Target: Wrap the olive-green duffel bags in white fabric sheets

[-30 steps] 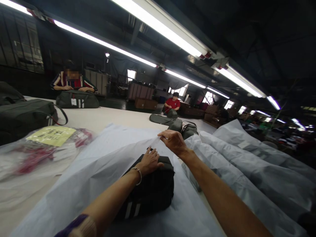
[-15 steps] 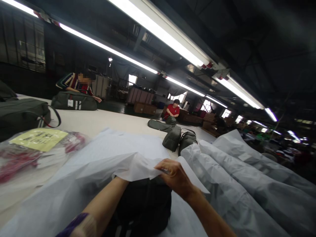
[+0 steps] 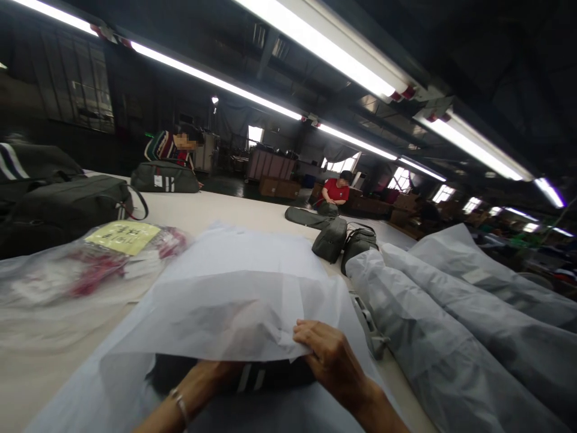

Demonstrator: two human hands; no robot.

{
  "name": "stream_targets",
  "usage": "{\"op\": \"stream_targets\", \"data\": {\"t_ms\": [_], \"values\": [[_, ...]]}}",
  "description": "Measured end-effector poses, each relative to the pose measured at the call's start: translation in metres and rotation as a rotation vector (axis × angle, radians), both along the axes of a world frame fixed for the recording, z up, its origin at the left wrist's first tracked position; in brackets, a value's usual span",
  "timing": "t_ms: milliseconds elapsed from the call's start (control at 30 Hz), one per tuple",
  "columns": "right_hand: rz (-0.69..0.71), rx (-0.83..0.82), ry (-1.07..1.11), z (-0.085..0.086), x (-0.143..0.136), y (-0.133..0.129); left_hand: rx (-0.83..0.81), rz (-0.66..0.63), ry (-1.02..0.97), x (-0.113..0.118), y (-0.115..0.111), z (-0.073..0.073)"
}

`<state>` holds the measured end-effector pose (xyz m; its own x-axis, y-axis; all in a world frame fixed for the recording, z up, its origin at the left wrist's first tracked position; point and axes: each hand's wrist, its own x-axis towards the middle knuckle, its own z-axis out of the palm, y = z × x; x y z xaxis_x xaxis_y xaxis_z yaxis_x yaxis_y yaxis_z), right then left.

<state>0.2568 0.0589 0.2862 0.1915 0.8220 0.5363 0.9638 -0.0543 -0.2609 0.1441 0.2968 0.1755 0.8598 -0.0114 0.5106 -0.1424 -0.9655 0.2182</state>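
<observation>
A dark bag with two white stripes lies partly inside a translucent white plastic bag in front of me. My right hand pinches the edge of the plastic at the right of the opening. My left hand reaches under the plastic, over the dark bag; it shows only faintly through the film, and its fingers cannot be made out. A bracelet shows on the left wrist.
Plastic-wrapped bags lie to the right. Dark green bags and a clear packet with a yellow label are at left. More bags stand ahead. Two people are across the table.
My left hand has gone deeper under the plastic, and the dark bag is now more covered by it. My right hand still grips the edge, slightly lower. The view has shifted left.
</observation>
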Motion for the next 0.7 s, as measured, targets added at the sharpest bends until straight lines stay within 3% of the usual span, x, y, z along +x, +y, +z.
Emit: {"op": "stream_targets", "data": {"t_ms": [67, 100, 200, 300, 367, 433, 533, 600, 700], "values": [[-0.010, -0.005, -0.019, -0.019, -0.003, -0.006, -0.203, 0.109, -0.025, -0.029, -0.003, -0.016], [-0.015, -0.004, -0.025, -0.029, -0.004, -0.009, -0.380, 0.162, -0.033, -0.045, -0.005, -0.024], [-0.023, 0.020, -0.046, -0.058, -0.006, -0.015, -1.124, 0.252, -0.110, -0.089, -0.006, -0.035], [-0.041, 0.043, -0.078, -0.080, -0.006, -0.016, -1.780, 0.164, -0.282, -0.113, 0.006, -0.016], [-0.063, 0.055, -0.094, -0.090, -0.005, -0.015, -2.067, 0.144, -0.381, -0.115, 0.022, 0.008], [-0.073, 0.070, -0.107, -0.097, -0.004, -0.015, -2.194, 0.251, -0.479, -0.110, 0.042, 0.030], [-0.091, 0.084, -0.129, -0.105, -0.002, -0.016, -2.140, 0.440, -0.632, -0.103, 0.066, 0.043], [-0.118, 0.089, -0.146, -0.110, -0.003, -0.015, -2.080, 0.487, -0.658, -0.103, 0.074, 0.036], [-0.170, 0.099, -0.182, -0.116, -0.004, -0.012, -1.963, 0.534, -0.570, -0.112, 0.081, 0.009]]}}
